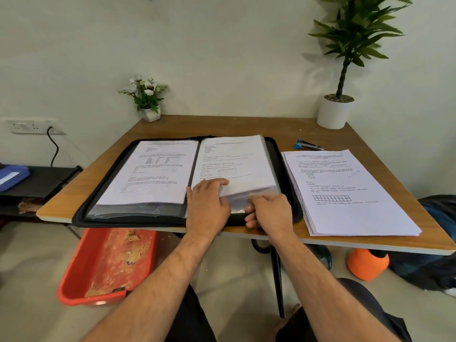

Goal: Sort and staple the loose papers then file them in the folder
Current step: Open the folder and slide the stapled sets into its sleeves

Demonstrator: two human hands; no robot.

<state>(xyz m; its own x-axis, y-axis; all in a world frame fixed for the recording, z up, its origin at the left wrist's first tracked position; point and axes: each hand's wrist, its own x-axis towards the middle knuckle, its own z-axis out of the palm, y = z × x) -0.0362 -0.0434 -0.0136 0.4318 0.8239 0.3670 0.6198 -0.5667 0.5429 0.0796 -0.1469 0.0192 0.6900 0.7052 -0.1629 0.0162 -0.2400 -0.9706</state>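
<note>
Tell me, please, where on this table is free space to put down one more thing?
Bare wood runs along the far edge of the table, between the flower pot and the plant pot. A narrow strip lies left of the folder. The near half is crowded: folder, both hands, paper stack, with the stapler behind it.

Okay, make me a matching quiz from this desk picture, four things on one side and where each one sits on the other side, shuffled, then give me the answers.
Things:
1. stapler
2. loose paper stack
3. flower pot
4. red tub

Places:
A. on the floor under the table's near left edge
B. right of the open folder
C. far left corner of the table
D. beyond the paper stack, towards the tall plant

Pairs: 1-D, 2-B, 3-C, 4-A
</note>
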